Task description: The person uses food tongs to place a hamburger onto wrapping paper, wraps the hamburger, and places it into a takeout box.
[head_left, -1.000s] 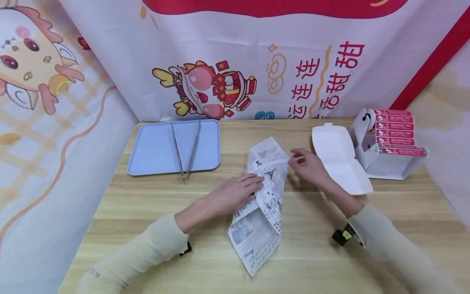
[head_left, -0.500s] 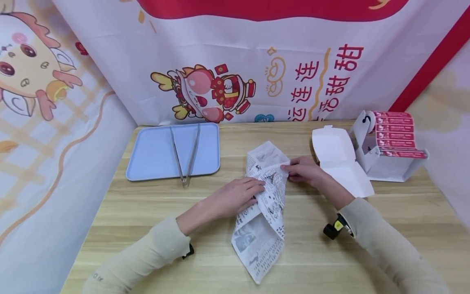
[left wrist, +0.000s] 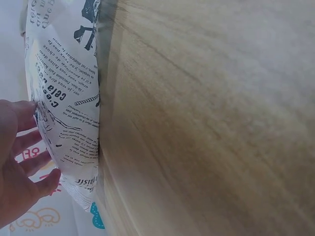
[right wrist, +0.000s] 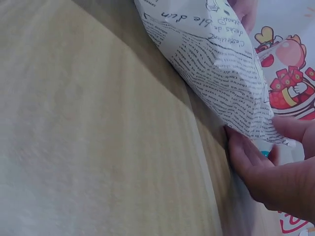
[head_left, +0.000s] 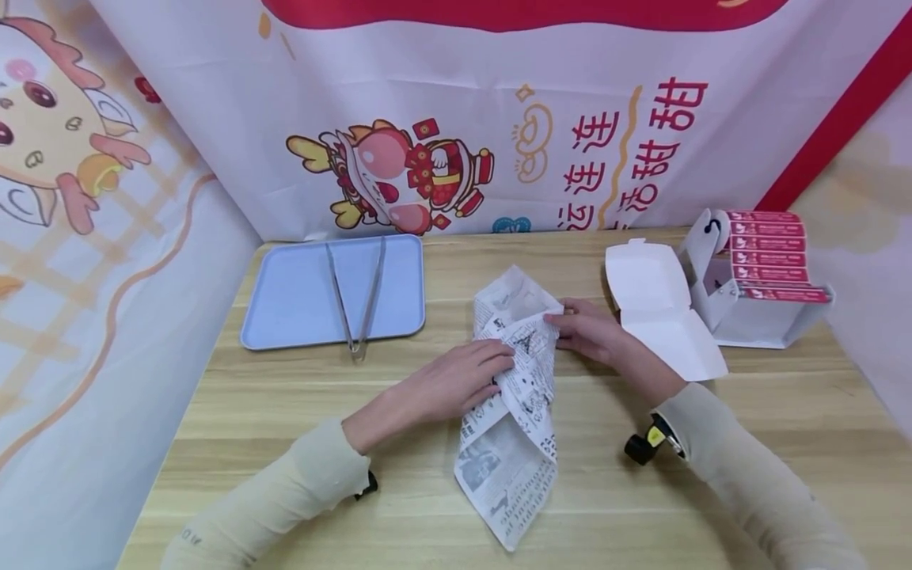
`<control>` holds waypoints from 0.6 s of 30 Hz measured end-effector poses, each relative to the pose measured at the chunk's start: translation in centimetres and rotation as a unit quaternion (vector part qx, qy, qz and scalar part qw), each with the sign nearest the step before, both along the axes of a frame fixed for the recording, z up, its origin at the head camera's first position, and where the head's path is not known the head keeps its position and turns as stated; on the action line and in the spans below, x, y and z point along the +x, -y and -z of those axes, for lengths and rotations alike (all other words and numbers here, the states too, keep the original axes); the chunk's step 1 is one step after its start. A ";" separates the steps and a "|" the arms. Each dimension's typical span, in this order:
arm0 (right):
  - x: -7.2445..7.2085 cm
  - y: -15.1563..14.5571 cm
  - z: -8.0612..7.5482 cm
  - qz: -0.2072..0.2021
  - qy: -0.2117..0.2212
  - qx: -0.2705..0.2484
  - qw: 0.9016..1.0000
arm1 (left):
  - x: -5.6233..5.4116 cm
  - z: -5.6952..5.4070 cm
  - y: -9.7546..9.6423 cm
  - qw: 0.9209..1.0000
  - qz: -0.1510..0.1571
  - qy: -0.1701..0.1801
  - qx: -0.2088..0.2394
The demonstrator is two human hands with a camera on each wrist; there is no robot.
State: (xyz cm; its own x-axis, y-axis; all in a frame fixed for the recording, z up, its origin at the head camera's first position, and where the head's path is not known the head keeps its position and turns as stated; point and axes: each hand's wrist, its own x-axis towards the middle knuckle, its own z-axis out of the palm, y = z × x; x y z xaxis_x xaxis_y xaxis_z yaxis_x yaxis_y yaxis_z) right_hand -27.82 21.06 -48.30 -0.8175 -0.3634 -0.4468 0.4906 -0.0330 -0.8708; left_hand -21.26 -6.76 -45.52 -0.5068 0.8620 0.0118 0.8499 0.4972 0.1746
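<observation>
A newsprint-patterned wrapping paper (head_left: pixel 529 388) lies folded into a long packet on the wooden table, its near end flat and pointed. Whatever is inside is hidden. My left hand (head_left: pixel 456 380) rests its loosely bent fingers on the packet's left side; in the left wrist view, the hand's fingertips sit against the bulging paper (left wrist: pixel 74 113). At the far right corner, my right hand (head_left: pixel 591 331) pinches the paper's edge. The right wrist view has the thumb over that paper corner (right wrist: pixel 246 108) and the fingers (right wrist: pixel 241 152) beneath.
To the left, metal tongs (head_left: pixel 362 309) lie across a light blue tray (head_left: pixel 292 301), their joined end past its near edge. An opened white takeaway box (head_left: pixel 648 277) is close beyond my right hand. Right of it stands a holder with a roll of red labels (head_left: pixel 769 245).
My right hand has closed its fingers and thumb on the paper's far right corner. The left hand keeps its place on the packet.
</observation>
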 end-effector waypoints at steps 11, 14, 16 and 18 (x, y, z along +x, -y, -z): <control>-1.1 0.0 0.0 -0.072 -0.001 0.055 0.996 | 0.1 -0.2 -0.2 1.000 -0.002 -0.002 -0.007; -1.2 0.2 0.1 -0.056 0.001 0.070 0.996 | 0.1 -0.2 -0.3 1.000 -0.005 -0.005 -0.010; -1.1 0.3 0.1 -0.042 0.004 0.076 0.996 | 0.2 -0.2 -0.3 1.000 -0.008 -0.005 -0.011; -1.0 0.3 0.0 -0.029 0.006 0.078 0.997 | 0.2 -0.1 -0.3 1.000 -0.008 -0.006 -0.009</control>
